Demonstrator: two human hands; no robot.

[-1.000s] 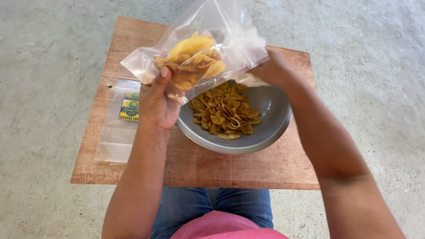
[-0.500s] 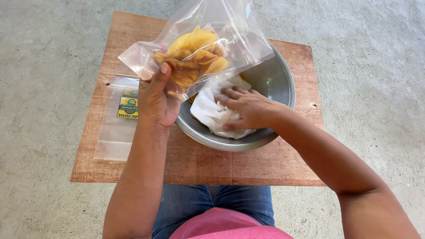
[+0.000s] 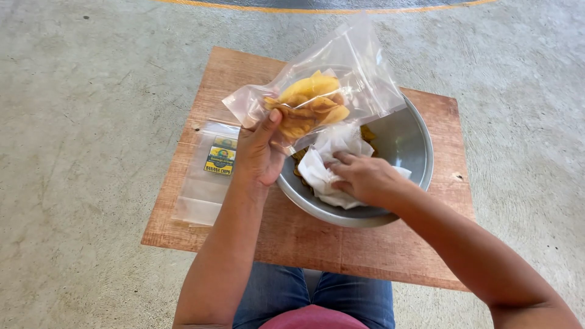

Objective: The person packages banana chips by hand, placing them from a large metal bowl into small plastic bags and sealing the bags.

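Note:
My left hand (image 3: pixel 261 153) holds up a clear plastic bag (image 3: pixel 353 73) by its lower part, above the left side of a metal bowl (image 3: pixel 409 141). Several yellow banana chips (image 3: pixel 309 105) sit bunched inside the bag. My right hand (image 3: pixel 364 178) is down in the bowl, pressing on a white paper napkin (image 3: pixel 332 152) that covers most of the chips there. A few loose chips (image 3: pixel 367 131) show past the napkin's edge. The bowl stands on a small wooden table (image 3: pixel 317 237).
Empty clear bags with a yellow and green label (image 3: pixel 207 172) lie flat on the table's left side. Bare concrete floor (image 3: pixel 79 122) surrounds the table. My knees in blue jeans (image 3: pixel 317 295) are just under the table's near edge.
My right hand left the top of the bag, dropped into the bowl and now rests on the white napkin. My left hand keeps holding the bag of chips.

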